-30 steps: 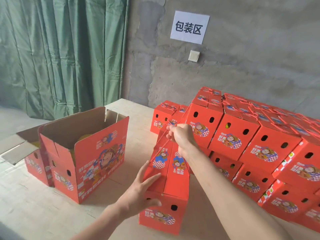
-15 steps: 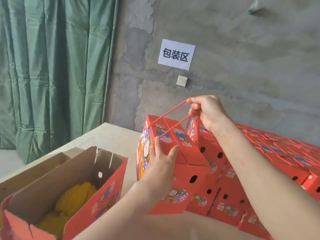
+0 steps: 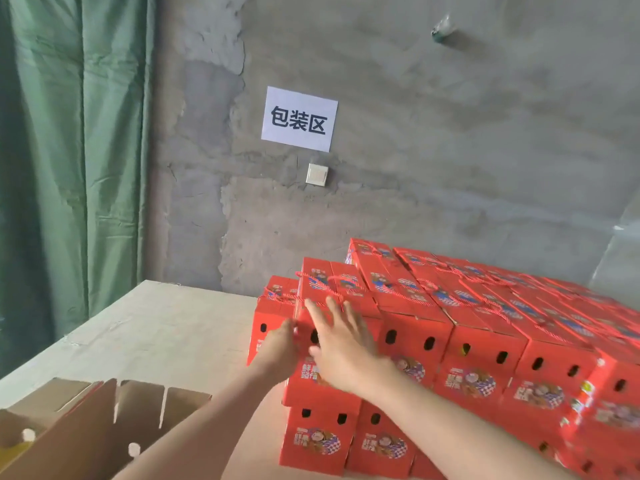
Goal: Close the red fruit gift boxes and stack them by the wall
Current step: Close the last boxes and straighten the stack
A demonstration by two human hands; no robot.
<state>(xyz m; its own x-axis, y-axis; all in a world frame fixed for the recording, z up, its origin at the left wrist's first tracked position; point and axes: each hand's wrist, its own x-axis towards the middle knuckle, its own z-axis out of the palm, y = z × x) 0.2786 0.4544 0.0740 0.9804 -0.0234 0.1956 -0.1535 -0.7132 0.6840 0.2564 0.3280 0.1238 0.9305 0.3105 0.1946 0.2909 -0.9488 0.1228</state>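
Here, a closed red box sits on the left end of the stack by the wall. The right hand lies flat on its front, fingers spread; the left hand touches its left edge, fingers too blurred to tell.

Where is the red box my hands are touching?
Head view, centre: the red box sits atop a lower box at the left front corner of the stack, below the wall sign.
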